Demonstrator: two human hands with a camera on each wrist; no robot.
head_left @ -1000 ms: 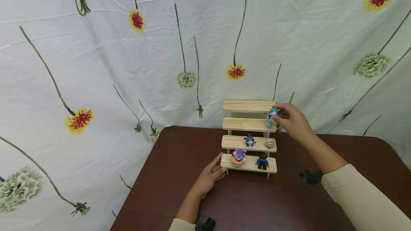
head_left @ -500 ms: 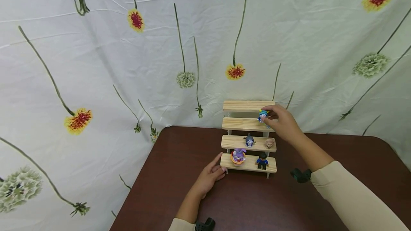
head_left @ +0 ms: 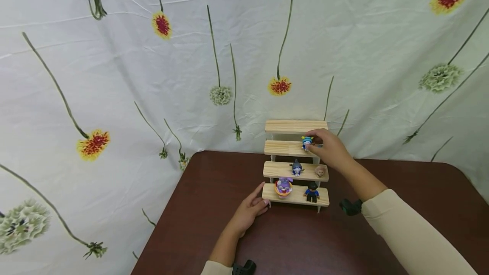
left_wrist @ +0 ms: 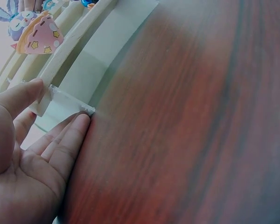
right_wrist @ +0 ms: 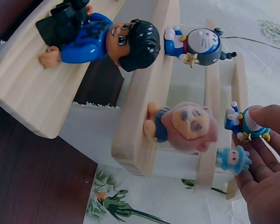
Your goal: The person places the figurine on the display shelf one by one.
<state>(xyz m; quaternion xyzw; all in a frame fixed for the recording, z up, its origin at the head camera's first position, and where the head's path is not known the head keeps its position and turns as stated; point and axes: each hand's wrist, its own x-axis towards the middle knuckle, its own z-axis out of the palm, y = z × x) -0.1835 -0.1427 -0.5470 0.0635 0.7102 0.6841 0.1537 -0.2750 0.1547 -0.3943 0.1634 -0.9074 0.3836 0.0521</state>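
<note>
1. Four wooden steps make up the rack (head_left: 296, 171); the right hand (head_left: 329, 150) pinches a small blue-capped toy (head_left: 306, 142) at the second step from the top, right of its middle.
2. Seat the toy upright on that step before easing the fingers away; whether it already touches the wood I cannot tell.
3. Just beside it on that step stands a light-blue toy (right_wrist: 233, 159), so I would keep the fingers clear of it.
4. The left hand (head_left: 249, 212) lies open, fingertips against the rack's bottom left corner; this should hold the rack steady.
</note>
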